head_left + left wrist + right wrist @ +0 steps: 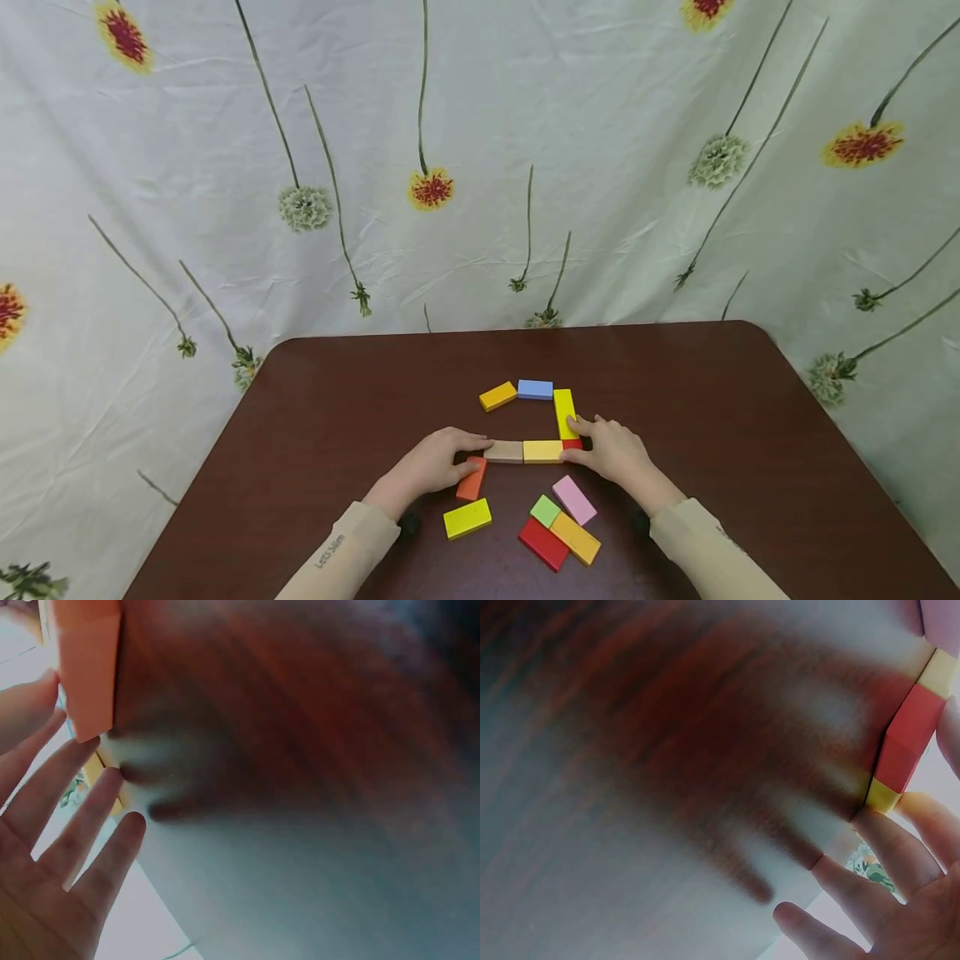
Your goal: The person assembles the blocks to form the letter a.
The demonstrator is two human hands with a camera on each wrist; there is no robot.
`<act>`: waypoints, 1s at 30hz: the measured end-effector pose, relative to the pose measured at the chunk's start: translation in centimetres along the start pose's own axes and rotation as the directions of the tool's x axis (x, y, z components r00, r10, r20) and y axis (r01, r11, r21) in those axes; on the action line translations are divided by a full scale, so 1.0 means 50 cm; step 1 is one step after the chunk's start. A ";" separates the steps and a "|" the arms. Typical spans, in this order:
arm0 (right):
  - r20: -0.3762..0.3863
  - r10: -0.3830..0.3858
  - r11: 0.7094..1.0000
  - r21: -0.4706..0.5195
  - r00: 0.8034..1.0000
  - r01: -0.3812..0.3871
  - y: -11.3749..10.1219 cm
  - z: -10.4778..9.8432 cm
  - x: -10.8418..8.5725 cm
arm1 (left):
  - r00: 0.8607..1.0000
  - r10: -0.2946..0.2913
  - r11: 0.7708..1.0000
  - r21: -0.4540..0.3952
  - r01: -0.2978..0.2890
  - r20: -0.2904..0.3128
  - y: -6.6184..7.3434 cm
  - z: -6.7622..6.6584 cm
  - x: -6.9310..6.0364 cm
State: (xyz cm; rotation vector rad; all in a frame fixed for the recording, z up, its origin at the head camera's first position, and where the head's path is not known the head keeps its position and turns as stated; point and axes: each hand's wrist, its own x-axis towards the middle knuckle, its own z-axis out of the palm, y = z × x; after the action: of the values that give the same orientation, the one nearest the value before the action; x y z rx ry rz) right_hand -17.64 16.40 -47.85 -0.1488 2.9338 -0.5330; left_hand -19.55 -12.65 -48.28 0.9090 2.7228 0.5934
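Both grips are loose: the left hand (433,461) has its fingers straight and spread, a fingertip at the tan block (503,452) and the thumb at the orange-red block (472,479). The right hand (617,450) also has its fingers spread, with the thumb by the small red block (572,444) and a finger at the long yellow block (564,412).

Largest is the pale flowered cloth (480,258) hanging behind the dark brown table (675,375). Two cream sleeves (348,546) reach in from the near edge, the left one lettered.

Tan, pale yellow block (542,452) and small red lie in a row between the hands, end to end. The long yellow runs away from the red end toward the blue block (536,390), with the amber block (498,397) left of that. The orange-red piece slants near the tan's left end; I cannot tell whether they touch.

Closer in, the near yellow block (467,519) lies alone. Right of it, the golden block (575,538) lies against the deep red block (544,544), the pink block (574,500) just beyond. Smallest is the green block (545,512), against golden and deep red.
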 end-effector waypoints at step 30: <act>-0.008 -0.014 1.000 0.016 1.000 0.014 0.002 0.001 -0.002 | 0.998 0.013 1.000 0.020 -0.014 0.060 -0.006 0.011 -0.005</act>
State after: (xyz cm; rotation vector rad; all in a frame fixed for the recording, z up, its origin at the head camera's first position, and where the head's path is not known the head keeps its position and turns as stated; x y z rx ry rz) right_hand -17.54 16.49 -47.95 -0.1658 2.9376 -0.5607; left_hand -19.36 -12.84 -48.88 0.9350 2.6768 0.5332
